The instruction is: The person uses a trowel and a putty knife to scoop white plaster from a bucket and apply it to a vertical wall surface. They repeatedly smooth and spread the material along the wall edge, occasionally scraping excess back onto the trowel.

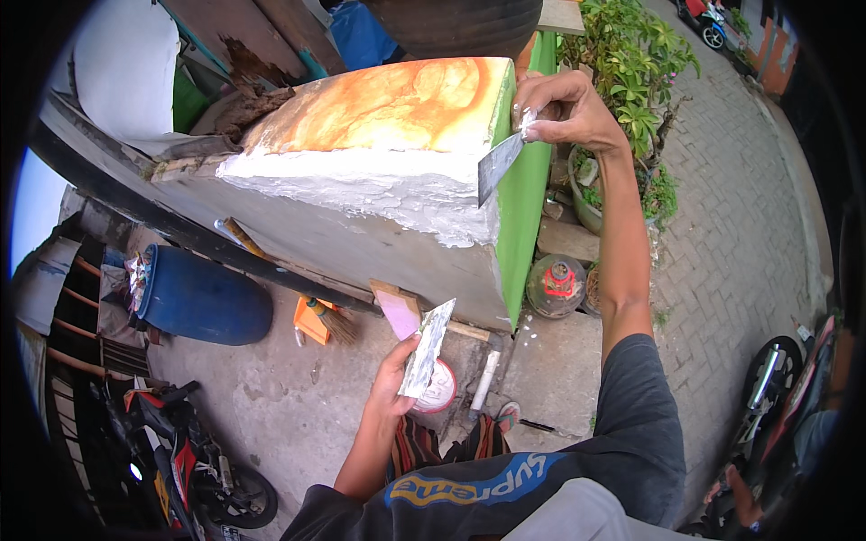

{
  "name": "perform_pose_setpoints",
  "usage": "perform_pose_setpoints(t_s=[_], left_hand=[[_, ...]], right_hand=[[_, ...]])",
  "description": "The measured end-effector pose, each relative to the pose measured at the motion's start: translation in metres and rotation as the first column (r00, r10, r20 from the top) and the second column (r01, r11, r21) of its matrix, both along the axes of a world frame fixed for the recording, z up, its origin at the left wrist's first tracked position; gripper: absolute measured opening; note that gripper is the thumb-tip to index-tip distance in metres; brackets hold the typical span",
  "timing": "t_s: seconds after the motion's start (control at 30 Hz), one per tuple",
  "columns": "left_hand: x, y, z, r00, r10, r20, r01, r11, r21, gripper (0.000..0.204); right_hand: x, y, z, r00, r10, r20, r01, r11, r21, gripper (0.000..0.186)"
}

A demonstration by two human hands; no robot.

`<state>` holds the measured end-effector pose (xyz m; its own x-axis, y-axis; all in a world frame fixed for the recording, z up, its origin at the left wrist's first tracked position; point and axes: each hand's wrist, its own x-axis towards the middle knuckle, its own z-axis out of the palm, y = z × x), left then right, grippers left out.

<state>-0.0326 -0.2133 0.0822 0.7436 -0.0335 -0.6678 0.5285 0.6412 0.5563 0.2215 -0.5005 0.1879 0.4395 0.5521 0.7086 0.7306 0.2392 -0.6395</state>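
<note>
My right hand (577, 108) pinches a putty knife (502, 168), its wide metal blade at the end corner of a low wall (379, 261). White putty (361, 194) coats the wall's upper side in a rough band and smears my right fingertips. The wall's top is stained orange-brown, and its end face (525, 207) is green. Lower down and apart from the wall, my left hand (390, 374) grips a flat rectangular scraper (428, 350) smeared with putty. Beneath that scraper stands a round tub (439, 389) with whitish contents, partly hidden.
On the ground to the left are a blue barrel (207, 296), a broom (334, 321), an orange dustpan (309, 318) and a motorbike (189, 460). A round glass jar (552, 293) and a potted plant (631, 99) stand beside the green end. A pipe (485, 380) lies near my feet.
</note>
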Motion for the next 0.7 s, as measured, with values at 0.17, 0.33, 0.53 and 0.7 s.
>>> perform_pose_setpoints(t_s=[0.17, 0.33, 0.53, 0.7], left_hand=[[0.004, -0.009, 0.008, 0.999, 0.004, -0.039, -0.005, 1.0, -0.022, 0.02], [0.003, -0.011, 0.009, 0.999, -0.011, -0.03, 0.01, 1.0, -0.017, 0.02], [-0.003, -0.01, 0.004, 1.0, -0.013, 0.014, 0.012, 0.999, 0.04, 0.018], [-0.002, -0.014, 0.015, 0.991, 0.095, 0.091, -0.1, 0.994, 0.046, 0.017]], right_hand=[[0.005, -0.001, 0.002, 0.998, -0.058, 0.007, 0.058, 0.998, 0.031, 0.014], [0.008, 0.003, 0.006, 0.992, -0.034, -0.123, 0.058, 0.979, 0.197, 0.014], [-0.033, -0.002, -0.013, 0.936, 0.326, -0.132, -0.147, 0.704, 0.695, 0.016], [-0.167, 0.04, -0.111, 0.659, 0.42, -0.624, 0.124, 0.757, 0.641, 0.027]])
